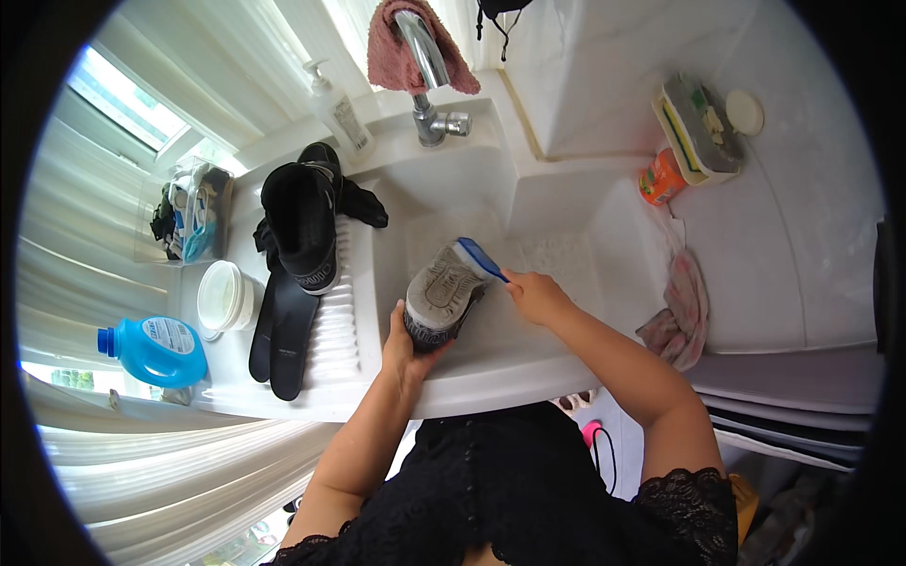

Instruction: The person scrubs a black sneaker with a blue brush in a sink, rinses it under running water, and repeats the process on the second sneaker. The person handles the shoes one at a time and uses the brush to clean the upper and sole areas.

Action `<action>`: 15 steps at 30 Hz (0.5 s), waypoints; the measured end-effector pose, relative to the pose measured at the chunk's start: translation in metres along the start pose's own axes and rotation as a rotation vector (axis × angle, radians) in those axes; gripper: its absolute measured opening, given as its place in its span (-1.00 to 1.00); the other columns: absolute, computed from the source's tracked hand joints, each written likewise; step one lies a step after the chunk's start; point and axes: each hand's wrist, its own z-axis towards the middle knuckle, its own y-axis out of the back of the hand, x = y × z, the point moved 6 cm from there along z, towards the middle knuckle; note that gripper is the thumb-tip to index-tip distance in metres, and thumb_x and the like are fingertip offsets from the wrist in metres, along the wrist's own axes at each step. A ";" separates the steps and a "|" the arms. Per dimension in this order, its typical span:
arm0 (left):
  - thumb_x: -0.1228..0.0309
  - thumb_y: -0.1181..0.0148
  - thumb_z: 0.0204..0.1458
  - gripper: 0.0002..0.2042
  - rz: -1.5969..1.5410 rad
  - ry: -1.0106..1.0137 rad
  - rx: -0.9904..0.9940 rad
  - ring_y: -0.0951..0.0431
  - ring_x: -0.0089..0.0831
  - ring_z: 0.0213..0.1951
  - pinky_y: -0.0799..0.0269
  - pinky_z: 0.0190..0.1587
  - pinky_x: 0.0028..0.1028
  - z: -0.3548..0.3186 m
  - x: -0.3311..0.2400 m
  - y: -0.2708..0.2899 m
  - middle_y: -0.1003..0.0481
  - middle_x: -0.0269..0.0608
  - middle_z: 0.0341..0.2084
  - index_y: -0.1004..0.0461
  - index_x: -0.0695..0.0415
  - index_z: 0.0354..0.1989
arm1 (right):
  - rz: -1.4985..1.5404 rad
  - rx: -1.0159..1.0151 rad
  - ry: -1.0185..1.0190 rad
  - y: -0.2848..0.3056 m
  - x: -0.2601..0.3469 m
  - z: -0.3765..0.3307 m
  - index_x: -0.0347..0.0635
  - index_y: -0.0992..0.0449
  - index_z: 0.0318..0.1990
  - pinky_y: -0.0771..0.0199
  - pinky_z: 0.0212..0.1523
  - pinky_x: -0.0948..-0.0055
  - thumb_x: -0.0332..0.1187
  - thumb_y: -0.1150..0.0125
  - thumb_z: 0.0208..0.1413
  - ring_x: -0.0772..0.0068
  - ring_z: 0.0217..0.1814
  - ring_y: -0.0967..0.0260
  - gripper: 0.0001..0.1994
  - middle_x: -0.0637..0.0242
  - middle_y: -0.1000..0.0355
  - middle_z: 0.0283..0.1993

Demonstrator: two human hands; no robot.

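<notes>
While we hold the shoe sole-up over the basin of the sink, the brush rests with its head at the far end of the tread. Our left hand is curled around the near end, thumb on one side and fingers on the other, closed firmly on the shoe. Our right hand has its fingers pinched together on the brush handle.

We judge the brushing to be under way rather than finished: the sole is mostly pale grey, but darker patches show in its grooves. Its remaining grooves and perhaps the dark sides seem left to do. Two insoles are already out, lying flat and overlapping on the ribbed drainboard. Just beside them stands a second shoe, black with a patterned edge; we cannot tell whether it has been brushed.

The tread is grooved around a smooth-edged oval, the brush handle is glossy blue plastic, and the insoles are thin, matt and long. White glazed walls slope around the basin. Farther left we see a round white tub, a bulging blue jug and a clear box of small items. Behind the basin, a soft pink cloth drapes over the chrome tap; near the right side hangs a crumpled, stained rag.
</notes>
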 end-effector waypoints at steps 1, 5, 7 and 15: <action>-0.11 0.08 0.14 -0.45 0.000 -0.001 0.009 -0.32 -0.05 0.13 -0.26 0.09 0.08 0.002 0.000 0.001 -0.31 -0.11 0.14 -0.25 -0.04 0.20 | 0.019 0.010 0.022 -0.001 0.000 0.003 0.07 -0.39 0.16 -0.42 -0.16 0.20 -0.22 -0.01 0.22 -0.05 -0.21 -0.44 -0.64 -0.03 -0.49 -0.23; -0.09 0.15 0.18 -0.48 0.045 -0.029 0.003 -0.34 -0.04 0.11 -0.29 0.05 0.11 0.012 0.002 0.016 -0.31 -0.10 0.14 -0.25 -0.05 0.20 | 0.015 0.065 0.133 0.006 0.050 -0.013 0.11 -0.39 0.17 -0.42 -0.13 0.15 -0.20 0.02 0.22 -0.06 -0.17 -0.44 -0.64 -0.01 -0.49 -0.22; -0.10 0.19 0.20 -0.48 0.091 -0.092 -0.005 -0.37 -0.07 0.09 -0.31 0.03 0.08 0.014 0.000 0.021 -0.33 -0.12 0.12 -0.26 -0.05 0.19 | -0.040 0.075 0.112 0.001 0.050 -0.013 0.12 -0.40 0.16 -0.42 -0.12 0.13 -0.20 0.03 0.23 -0.07 -0.16 -0.44 -0.65 0.01 -0.49 -0.21; -0.06 -0.03 0.11 -0.26 0.065 -0.321 0.107 -0.36 -0.18 0.11 -0.28 0.17 -0.35 -0.002 -0.013 -0.003 -0.34 -0.05 0.06 -0.07 0.29 0.27 | -0.219 -0.048 -0.259 -0.026 -0.041 0.084 0.13 -0.44 0.12 -0.43 -0.06 0.14 -0.19 0.02 0.22 -0.01 -0.06 -0.43 -0.67 0.07 -0.47 -0.07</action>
